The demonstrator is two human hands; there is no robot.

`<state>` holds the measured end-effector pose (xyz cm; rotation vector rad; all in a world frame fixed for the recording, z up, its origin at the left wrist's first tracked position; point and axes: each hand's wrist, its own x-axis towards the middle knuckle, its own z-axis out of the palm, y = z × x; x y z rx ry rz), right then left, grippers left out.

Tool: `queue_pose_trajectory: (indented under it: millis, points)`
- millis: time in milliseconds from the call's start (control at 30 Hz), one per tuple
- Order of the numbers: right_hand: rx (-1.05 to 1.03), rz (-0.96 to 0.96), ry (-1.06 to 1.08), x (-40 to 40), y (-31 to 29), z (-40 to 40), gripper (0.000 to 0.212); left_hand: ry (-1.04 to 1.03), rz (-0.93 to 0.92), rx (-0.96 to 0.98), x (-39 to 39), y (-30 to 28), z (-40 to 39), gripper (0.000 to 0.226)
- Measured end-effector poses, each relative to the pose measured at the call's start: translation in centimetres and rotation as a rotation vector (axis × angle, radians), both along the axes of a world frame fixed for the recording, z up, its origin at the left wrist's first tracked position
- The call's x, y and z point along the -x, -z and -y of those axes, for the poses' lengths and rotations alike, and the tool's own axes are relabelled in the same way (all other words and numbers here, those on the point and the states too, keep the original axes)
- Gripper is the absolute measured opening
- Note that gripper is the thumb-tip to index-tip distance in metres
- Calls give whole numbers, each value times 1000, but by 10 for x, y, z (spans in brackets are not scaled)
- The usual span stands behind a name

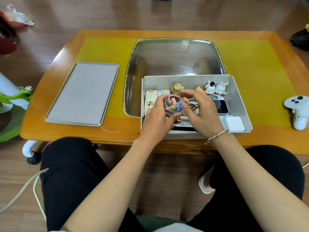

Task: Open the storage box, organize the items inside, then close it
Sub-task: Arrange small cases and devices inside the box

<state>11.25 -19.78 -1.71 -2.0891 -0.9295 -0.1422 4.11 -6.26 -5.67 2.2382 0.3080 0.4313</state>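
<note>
Storage box [240, 104]: white, open, at the near edge of the wooden worktop [55, 124], on a yellow mat [103, 52]. Clear lid [173, 59]: tipped back behind the box, its near edge hidden behind the box's rear wall. Small clear jar [173, 104]: round, filled with coloured clips, held above the middle of the box. Left hand [157, 121]: grip curled round the jar's left side and base, thumb underneath. Right hand [202, 113]: fingers bent and spread over the jar's right side and top; whether this grip touches the jar cannot be told; a bracelet [215, 136] on the wrist. Box contents: gold knob-like ornament [177, 87] at the rear centre; two white rabbit figures [216, 87] side by side in the rear right corner; black-faced device [223, 106] at the right; white square block [235, 123] in the near right corner; white charger-like item [150, 99] at the left; batteries and pens under the hands. Grey tray [83, 94]: left of the box, well apart. White controller [297, 111]: at the worktop's right edge.
</note>
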Motion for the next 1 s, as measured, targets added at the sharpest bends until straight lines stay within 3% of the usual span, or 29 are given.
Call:
queue_pose_trajectory:
  millis: [133,367,467,633,767,833,933,1000]
  points:
    - [118,124,153,2,3,2,14,-13,7,-29,0,3,1,65]
    - [148,-20,205,0,3,-6,13,12,28,-151,2,5,1,66]
    - [204,14,118,0,4,-6,16,-12,15,-109,1,5,1,65]
    - [-91,-1,110,2,-3,3,19,-8,1,-67,0,2,1,65]
    - [107,-53,32,3,-2,7,24,19,-21,-16,0,5,-2,65]
    - [65,-88,2,2,-5,11,27,30,-19,49,-1,4,-3,64]
    - [-78,-85,55,-3,-11,19,27,25,-22,184,-2,1,-5,71]
    - [-68,-125,176,-15,-9,28,24,18,-1,245,-3,-2,-6,72]
